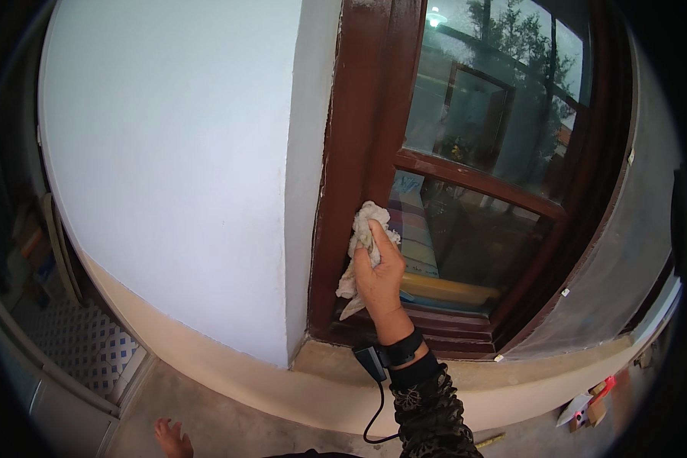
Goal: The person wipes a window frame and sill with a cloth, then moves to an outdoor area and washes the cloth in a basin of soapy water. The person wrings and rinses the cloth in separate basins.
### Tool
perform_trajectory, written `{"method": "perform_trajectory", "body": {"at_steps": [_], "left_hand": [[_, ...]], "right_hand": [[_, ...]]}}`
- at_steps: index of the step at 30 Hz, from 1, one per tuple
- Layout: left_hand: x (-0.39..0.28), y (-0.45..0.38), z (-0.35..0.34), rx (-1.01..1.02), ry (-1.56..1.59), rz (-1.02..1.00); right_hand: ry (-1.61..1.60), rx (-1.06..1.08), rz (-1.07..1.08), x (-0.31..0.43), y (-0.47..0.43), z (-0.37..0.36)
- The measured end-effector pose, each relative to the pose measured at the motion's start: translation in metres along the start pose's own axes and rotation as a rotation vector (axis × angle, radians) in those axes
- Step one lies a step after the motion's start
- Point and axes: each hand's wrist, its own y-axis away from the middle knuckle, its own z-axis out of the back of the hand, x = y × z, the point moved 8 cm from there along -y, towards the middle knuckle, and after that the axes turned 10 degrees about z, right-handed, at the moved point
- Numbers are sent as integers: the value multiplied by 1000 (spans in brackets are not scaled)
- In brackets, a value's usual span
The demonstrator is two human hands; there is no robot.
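My right hand (379, 272) is closed around a crumpled white cloth (371, 235) and presses it to the inner left edge of a brown window frame (355, 143). One end of the cloth hangs below the fingers. Beside the hand are the lower glass pane (469, 246) and a brown crossbar (475, 180). A black strap with a small cabled device (371, 362) sits on the right wrist. My left hand (173, 438) hangs low at the bottom left, over the concrete floor, fingers apart and holding nothing.
A white wall (177, 172) stands left of the window. A tan sill (343, 360) runs below it, and translucent sheeting (595, 286) is fixed to the right. A doorway with a patterned tiled floor (86, 338) lies far left. Cardboard pieces (595, 412) lie on the floor at lower right.
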Motion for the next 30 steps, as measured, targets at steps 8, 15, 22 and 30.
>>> {"method": "perform_trajectory", "body": {"at_steps": [8, 15, 22, 30], "left_hand": [[12, 16, -18, 19, 22, -63], [-12, -4, -20, 69, 91, -45], [-40, -22, -7, 65, 82, -105], [-30, -25, -18, 13, 52, -213]], "right_hand": [[-37, 97, -89, -32, 76, -7], [-56, 205, -254, -49, 158, -9], [342, 770, -540, -44, 189, -6], [358, 482, -3, 13, 165, -25]]}}
